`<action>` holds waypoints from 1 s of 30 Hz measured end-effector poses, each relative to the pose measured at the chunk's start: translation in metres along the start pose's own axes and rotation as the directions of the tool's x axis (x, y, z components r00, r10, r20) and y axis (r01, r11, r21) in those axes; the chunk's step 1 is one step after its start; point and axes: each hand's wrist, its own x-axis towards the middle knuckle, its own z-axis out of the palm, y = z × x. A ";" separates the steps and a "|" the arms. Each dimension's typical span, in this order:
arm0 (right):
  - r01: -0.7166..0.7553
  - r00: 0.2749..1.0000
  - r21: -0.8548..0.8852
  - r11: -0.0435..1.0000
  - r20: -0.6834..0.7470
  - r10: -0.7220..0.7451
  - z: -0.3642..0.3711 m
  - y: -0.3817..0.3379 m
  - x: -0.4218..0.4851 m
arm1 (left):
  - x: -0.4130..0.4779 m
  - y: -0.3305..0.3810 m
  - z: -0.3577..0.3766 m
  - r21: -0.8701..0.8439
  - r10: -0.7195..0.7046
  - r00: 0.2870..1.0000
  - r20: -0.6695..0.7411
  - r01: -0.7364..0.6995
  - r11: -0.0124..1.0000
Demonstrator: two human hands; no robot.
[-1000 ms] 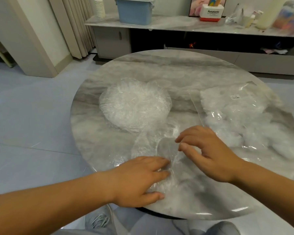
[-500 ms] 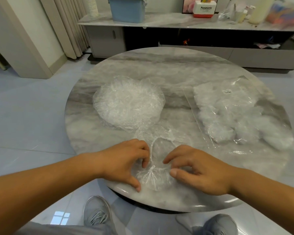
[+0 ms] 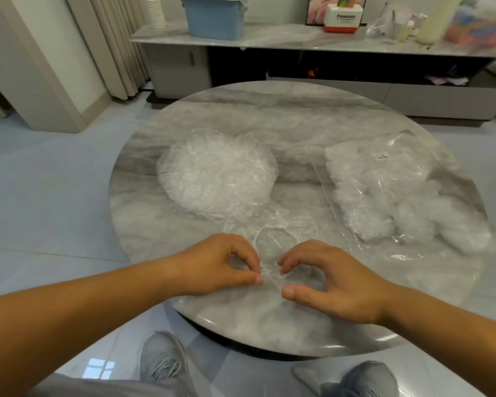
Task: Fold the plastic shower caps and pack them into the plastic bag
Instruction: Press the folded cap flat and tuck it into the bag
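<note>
Pinching a crinkled, transparent shower cap point(image 3: 272, 242) at lower centre: left hand point(image 3: 222, 266) thumb-to-forefinger, right hand point(image 3: 337, 282) with curled fingers. Round marble table point(image 3: 269, 116); frilly cap pile point(image 3: 216, 179) centre-left; glossy plastic bag point(image 3: 407, 196) right.

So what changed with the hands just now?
The left hand went from pressing flat on the shower cap to pinching its gathered near edge; the right hand closed in, fingers curling onto the same bunch. The cap pile and plastic bag stayed put.

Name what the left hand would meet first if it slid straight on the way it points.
Likely the right hand, its fingertips just across the pinched shower cap from the left hand; depth is unclear.
</note>
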 end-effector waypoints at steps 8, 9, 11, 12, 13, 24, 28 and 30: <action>-0.123 0.992 -0.022 0.992 0.017 0.123 0.007 0.005 0.005 | 0.004 0.006 0.003 -0.106 -0.084 0.995 -0.050 0.079 0.991; -0.126 0.992 -0.046 0.991 0.015 0.127 0.007 0.004 0.005 | 0.004 0.006 0.004 -0.106 -0.092 0.995 -0.050 0.086 0.991; -0.118 0.993 -0.078 0.990 -0.006 0.118 0.010 0.003 0.008 | 0.006 0.005 0.006 -0.118 -0.113 0.993 -0.046 0.106 0.987; -0.120 0.993 -0.074 0.990 -0.025 0.118 0.012 0.003 0.010 | 0.007 0.005 0.008 -0.133 -0.122 0.991 -0.048 0.115 0.984; -0.133 0.990 -0.052 0.990 -0.042 0.131 0.013 0.003 0.011 | 0.007 0.004 0.008 -0.150 -0.130 0.990 -0.054 0.121 0.981; -0.328 0.929 0.050 0.943 -0.162 0.332 0.012 0.013 0.031 | 0.021 -0.001 0.007 -0.147 -0.246 0.960 -0.136 0.226 0.963; -0.394 0.911 -0.141 0.908 -0.186 0.367 0.009 0.011 0.032 | 0.024 -0.001 0.007 -0.054 -0.281 0.927 -0.247 0.276 0.960; -0.421 0.900 -0.168 0.891 -0.197 0.389 0.008 0.011 0.033 | 0.024 0.001 0.006 0.080 -0.237 0.923 -0.302 0.273 0.959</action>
